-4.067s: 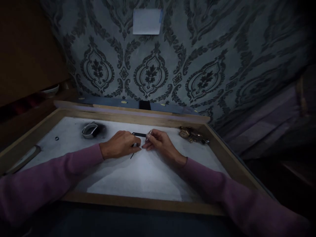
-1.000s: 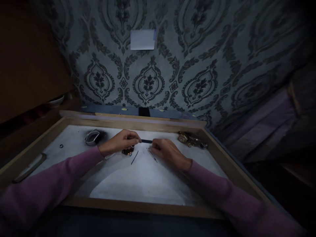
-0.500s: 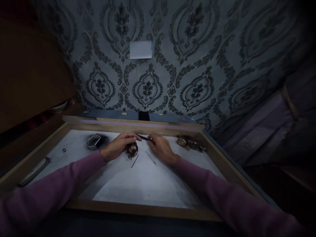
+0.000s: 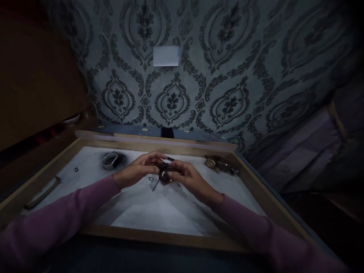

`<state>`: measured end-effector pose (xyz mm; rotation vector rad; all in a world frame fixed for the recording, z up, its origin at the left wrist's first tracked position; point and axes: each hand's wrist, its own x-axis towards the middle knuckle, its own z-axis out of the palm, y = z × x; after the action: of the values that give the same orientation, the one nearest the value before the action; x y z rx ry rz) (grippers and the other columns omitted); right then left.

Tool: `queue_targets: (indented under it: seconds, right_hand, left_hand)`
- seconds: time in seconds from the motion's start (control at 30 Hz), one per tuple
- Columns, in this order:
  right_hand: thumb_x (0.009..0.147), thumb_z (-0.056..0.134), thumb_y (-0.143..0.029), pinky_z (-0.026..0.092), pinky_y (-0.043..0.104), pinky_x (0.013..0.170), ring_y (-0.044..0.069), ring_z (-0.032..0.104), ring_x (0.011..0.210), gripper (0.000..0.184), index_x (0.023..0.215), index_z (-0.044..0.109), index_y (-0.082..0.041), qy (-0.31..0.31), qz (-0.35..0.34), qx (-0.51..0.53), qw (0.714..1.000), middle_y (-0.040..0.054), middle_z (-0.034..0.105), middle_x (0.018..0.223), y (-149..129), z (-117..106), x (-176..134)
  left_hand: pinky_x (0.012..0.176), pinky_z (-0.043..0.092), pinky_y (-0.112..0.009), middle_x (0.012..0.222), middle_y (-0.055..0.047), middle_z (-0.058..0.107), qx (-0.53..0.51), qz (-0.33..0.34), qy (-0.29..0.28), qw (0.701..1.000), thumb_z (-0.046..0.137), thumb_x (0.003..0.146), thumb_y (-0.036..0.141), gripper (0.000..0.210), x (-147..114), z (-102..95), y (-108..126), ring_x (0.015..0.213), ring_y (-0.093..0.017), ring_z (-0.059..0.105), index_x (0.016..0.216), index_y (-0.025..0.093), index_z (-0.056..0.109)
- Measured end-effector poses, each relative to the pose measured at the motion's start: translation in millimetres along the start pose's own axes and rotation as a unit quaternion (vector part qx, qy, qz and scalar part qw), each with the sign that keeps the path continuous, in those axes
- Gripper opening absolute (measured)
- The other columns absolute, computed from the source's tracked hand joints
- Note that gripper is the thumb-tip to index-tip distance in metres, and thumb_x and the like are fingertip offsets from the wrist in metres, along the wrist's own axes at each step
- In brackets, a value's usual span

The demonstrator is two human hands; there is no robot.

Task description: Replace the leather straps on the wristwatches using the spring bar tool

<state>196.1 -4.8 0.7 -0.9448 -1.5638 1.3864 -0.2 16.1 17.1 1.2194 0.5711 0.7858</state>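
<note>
Inside the shallow wooden tray, a dark, coppery watch [image 4: 164, 176] is raised between my two hands. My left hand [image 4: 138, 170] grips its left side with thumb and fingers. On the other side, my right hand [image 4: 195, 181] has it between thumb and fingertips. A dark strip [image 4: 171, 159], like a piece of watch strap, shows between the fingers of both hands; which hand bears it I cannot tell. Below the left fingers lie a small black loop [image 4: 151, 179] and a thin dark rod [image 4: 156, 185]. A thin metal tool [image 4: 179, 186] is mostly hidden by my right hand.
The tray's wooden front rim [image 4: 159, 236] runs near me. A silvery watch [image 4: 110, 161] lies at back left, gold-coloured watches [image 4: 212, 163] at back right. At the left are a curved strap-like band [image 4: 44, 194] and a small black ring [image 4: 76, 169]. A patterned wall stands behind.
The watch has come off the tray floor, up and right, into both hands. My right hand has turned and closed on it. The black loop now shows on the tray.
</note>
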Motion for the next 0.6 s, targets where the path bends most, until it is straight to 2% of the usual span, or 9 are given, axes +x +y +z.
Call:
queue_targets:
  seconds: [0.17, 0.3, 0.47, 0.6]
  right_hand:
    - [0.079, 0.068, -0.043, 0.049, 0.029, 0.064, 0.013, 0.059, 0.064, 0.03, 0.078, 0.061, -0.014, -0.026, 0.025, 0.055, 0.998, 0.0023, 0.063, 0.07, -7.5, 4.5, -3.4]
    - [0.075, 0.07, -0.042, 0.049, 0.026, 0.058, 0.012, 0.06, 0.059, 0.03, 0.077, 0.059, -0.014, 0.01, 0.045, 0.069, 0.997, 0.0015, 0.064, 0.068, -3.6, 4.8, -0.5]
    - [0.073, 0.067, -0.036, 0.045, 0.022, 0.048, 0.011, 0.057, 0.049, 0.023, 0.072, 0.056, -0.016, 0.033, 0.035, 0.054, 0.997, -0.002, 0.062, 0.059, 2.6, 4.5, 2.4]
    - [0.071, 0.06, -0.027, 0.043, 0.02, 0.044, 0.01, 0.055, 0.046, 0.011, 0.069, 0.054, -0.018, 0.059, 0.007, -0.009, 0.998, -0.0046, 0.057, 0.054, 6.8, 5.4, 3.4]
  left_hand:
    - [0.077, 0.044, -0.028, 0.088, -0.002, 0.061, 0.038, 0.002, 0.002, 0.999, 0.074, 0.068, 0.016, 0.038, -0.3, -2.5, -3.2, 0.082, -0.014, 0.058, 0.103, 0.014, 0.06]
    - [0.069, 0.043, -0.025, 0.086, -0.001, 0.059, 0.079, 0.002, -0.009, 0.997, 0.074, 0.07, 0.02, 0.04, -1.5, 0.1, -2.4, 0.079, -0.013, 0.056, 0.105, 0.016, 0.057]
    - [0.065, 0.043, -0.024, 0.081, -0.001, 0.058, 0.137, -0.003, -0.034, 0.99, 0.071, 0.075, 0.03, 0.037, -2.9, 5.6, -1.7, 0.073, -0.012, 0.054, 0.105, 0.015, 0.055]
    - [0.058, 0.04, -0.022, 0.076, 0.001, 0.055, 0.176, -0.009, -0.034, 0.984, 0.072, 0.074, 0.032, 0.04, -3.2, 9.4, -4.3, 0.067, -0.011, 0.051, 0.106, 0.016, 0.054]
